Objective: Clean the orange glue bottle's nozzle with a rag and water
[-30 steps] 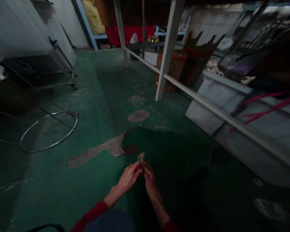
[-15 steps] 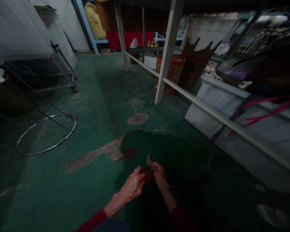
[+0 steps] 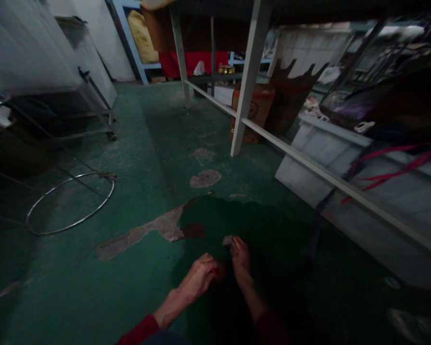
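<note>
My left hand [image 3: 199, 278] is closed around a small red object [image 3: 218, 272] low over the floor. Its kind is hard to tell in the dim light. To the right, my right hand [image 3: 241, 258] pinches a small greyish piece [image 3: 227, 240] that looks like a crumpled rag, slightly blurred. The rag-like piece is just above and apart from the red object. Beneath both hands the green floor [image 3: 136, 282] is in dark shadow, and part of the red object is hidden by my left fingers.
A metal ring stand base [image 3: 70, 225] lies on the left. A table leg [image 3: 246, 81] with a low crossbar [image 3: 290, 152] runs along the right. Behind it are a cardboard box [image 3: 255, 108] and a pale bin [image 3: 309, 167] with red straps [image 3: 391, 175]. A wheeled rack [image 3: 96, 103] stands back left.
My right hand has shifted slightly up and right, away from the red object, and the greyish piece has turned from upright to more sideways. My left hand has barely moved.
</note>
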{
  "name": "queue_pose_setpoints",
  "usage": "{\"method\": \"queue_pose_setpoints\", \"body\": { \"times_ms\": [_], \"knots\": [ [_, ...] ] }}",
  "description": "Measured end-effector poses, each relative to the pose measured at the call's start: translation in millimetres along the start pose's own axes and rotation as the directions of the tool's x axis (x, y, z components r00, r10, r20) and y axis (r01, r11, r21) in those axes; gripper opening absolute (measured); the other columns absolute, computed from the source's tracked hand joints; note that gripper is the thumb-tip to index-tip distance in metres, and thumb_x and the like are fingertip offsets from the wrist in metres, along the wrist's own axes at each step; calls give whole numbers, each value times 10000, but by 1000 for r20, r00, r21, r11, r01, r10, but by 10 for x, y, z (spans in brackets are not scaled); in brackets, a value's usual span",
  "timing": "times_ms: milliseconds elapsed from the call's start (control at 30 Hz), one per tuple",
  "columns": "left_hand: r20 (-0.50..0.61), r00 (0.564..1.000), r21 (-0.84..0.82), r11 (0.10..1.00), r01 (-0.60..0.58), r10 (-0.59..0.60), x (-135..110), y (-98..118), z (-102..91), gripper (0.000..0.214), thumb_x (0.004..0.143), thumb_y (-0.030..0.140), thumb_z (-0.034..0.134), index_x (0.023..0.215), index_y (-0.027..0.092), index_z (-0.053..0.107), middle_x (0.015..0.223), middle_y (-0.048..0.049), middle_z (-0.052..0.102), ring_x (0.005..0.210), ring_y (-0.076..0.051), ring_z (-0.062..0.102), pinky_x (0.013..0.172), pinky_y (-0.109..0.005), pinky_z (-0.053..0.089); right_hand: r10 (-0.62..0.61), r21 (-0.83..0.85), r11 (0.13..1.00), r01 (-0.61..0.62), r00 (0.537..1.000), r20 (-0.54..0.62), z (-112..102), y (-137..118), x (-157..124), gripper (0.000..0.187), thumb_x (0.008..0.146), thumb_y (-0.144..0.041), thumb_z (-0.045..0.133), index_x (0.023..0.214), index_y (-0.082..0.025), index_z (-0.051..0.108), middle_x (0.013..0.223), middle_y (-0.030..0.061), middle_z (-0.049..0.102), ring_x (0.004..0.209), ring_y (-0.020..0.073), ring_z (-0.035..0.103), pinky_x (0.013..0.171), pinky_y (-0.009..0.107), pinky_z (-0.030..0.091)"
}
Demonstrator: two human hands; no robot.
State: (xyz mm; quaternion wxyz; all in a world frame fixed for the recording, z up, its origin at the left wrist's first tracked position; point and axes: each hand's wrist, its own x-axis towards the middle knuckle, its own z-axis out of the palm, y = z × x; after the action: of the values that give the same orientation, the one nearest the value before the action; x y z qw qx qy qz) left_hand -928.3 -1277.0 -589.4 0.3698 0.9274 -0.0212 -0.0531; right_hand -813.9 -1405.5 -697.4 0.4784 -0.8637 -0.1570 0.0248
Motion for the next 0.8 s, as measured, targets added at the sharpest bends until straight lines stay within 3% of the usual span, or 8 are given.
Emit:
{"method": "queue_pose_setpoints", "body": {
  "times_ms": [133,233,333,467,567,700,800],
  "knots": [
    [-27,996,29,996,87,-86,-21,24,-35,325,726,57,491,1021,164,575,1016,-85,601,950,-219,529,836,-334,426,-8,-9,1000,9,992,126,135,3,541,310,858,-301,543,1142,-177,531,1282,83,478,1176,251,449,979,507,348],
    [1,972,55,970,236,-236,-19,63,-34,268,726,76,485,967,128,592,1010,-121,581,923,-242,546,800,-350,444,-54,44,998,43,956,290,238,-33,615,227,863,-309,538,1045,-180,581,1166,64,563,1060,204,536,915,445,425],
    [44,968,32,969,246,-247,-16,102,-2,242,709,27,449,852,138,609,940,-96,590,889,-216,558,785,-318,441,-57,106,994,20,932,357,178,-11,386,228,862,-316,540,1023,-159,584,1049,50,616,914,167,601,824,395,487],
    [21,973,-35,972,231,-230,-35,146,57,279,644,-14,441,789,165,599,929,-65,575,880,-192,549,765,-290,436,16,183,981,-63,968,250,-56,4,-236,347,834,-234,511,1174,-173,539,1141,103,606,1037,218,580,863,388,485],
    [-29,977,-87,974,207,-211,-56,182,107,195,667,35,467,741,171,587,882,-59,554,843,-190,535,719,-281,444,20,249,966,-73,978,210,-95,-25,-665,338,781,-249,536,1108,-215,612,1151,80,618,1095,236,549,916,382,458],
    [-49,977,-70,977,203,-207,-69,206,183,156,688,127,550,811,194,617,903,-51,552,852,-198,532,742,-297,446,42,314,943,-107,977,209,9,11,-803,244,861,-338,515,1001,-166,616,987,54,650,881,174,620,796,374,503],
    [-82,981,-14,984,177,-177,-67,171,218,201,722,90,488,818,196,630,907,-53,569,817,-185,551,728,-291,449,35,352,929,-117,973,230,26,53,-784,272,872,-380,513,981,-144,593,943,32,640,794,141,624,717,332,520]
  ]
}}
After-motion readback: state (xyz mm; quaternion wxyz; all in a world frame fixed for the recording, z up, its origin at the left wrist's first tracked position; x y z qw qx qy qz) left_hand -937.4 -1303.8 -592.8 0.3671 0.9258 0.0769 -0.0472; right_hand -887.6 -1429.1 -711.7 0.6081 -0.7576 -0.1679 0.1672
